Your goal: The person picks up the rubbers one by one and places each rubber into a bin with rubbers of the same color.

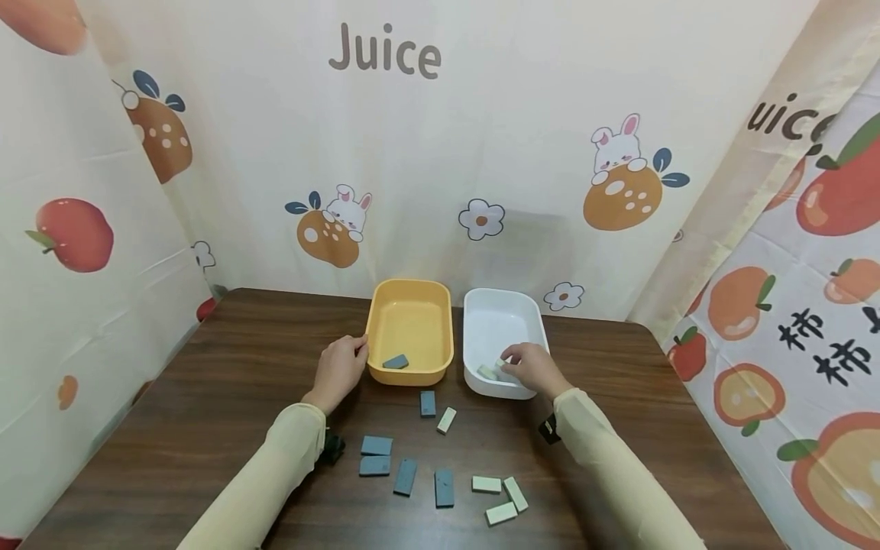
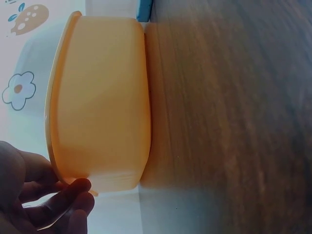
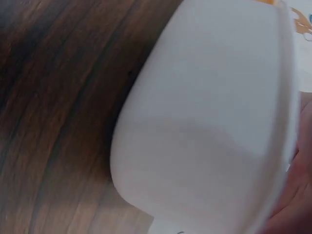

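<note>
My left hand (image 1: 339, 369) is at the left side of a yellow plastic bin (image 1: 412, 309), pinching its rim, as the left wrist view shows. One blue-grey block (image 1: 395, 361) lies inside that bin. Over the front of a white plastic bin (image 1: 505, 315), my right hand (image 1: 536, 368) reaches past the rim and holds a pale green block (image 1: 502, 364) between its fingertips. Another pale green block (image 1: 486, 373) lies on the white bin's floor. In the right wrist view, the bin's wall (image 3: 200, 112) hides the fingers and most of the hand.
Several blue-grey blocks (image 1: 444, 489) lie on the brown wooden table (image 1: 275, 328) in front of the yellow bin. A pale green block (image 1: 447, 421) is near the bins, and 3 more, one of them a tilted block (image 1: 516, 494), lie front right. Printed curtains (image 1: 426, 153) enclose the table.
</note>
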A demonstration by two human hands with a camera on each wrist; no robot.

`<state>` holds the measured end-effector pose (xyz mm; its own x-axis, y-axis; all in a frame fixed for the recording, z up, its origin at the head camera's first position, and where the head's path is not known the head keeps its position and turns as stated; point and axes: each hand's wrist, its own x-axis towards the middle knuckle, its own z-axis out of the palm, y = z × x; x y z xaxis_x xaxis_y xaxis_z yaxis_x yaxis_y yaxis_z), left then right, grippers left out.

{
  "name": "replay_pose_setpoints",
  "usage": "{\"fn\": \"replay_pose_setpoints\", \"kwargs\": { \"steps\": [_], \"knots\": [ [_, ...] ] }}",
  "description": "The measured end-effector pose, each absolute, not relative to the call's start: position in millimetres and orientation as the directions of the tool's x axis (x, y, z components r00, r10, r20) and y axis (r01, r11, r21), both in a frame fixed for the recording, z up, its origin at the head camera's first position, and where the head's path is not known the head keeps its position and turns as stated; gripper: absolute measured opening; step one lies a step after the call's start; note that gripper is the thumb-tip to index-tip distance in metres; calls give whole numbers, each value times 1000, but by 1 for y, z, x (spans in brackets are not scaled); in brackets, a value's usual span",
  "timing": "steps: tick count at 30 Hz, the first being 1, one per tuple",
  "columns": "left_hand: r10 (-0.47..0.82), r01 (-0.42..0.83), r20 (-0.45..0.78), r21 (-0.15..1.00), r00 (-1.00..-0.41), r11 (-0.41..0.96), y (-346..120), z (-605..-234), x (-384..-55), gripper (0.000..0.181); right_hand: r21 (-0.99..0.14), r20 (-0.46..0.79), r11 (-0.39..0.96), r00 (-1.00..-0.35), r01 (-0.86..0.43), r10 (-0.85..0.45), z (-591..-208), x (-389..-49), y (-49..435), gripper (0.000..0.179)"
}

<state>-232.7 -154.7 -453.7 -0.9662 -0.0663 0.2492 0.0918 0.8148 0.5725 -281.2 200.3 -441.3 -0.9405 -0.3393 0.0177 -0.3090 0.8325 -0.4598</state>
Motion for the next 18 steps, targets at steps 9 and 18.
{"fn": "replay_pose_setpoints", "kwargs": {
  "steps": [9,18],
  "knots": [
    [-58,89,237,566,-970,819,-155,-451,-232,32,-332,-47,899,-946,-287,-319,-446,-295,193,12],
    [-58,80,218,573,-974,816,-155,-451,-232,32,-294,-146,921,-940,-257,-309,-450,-301,190,12]
  ]
}}
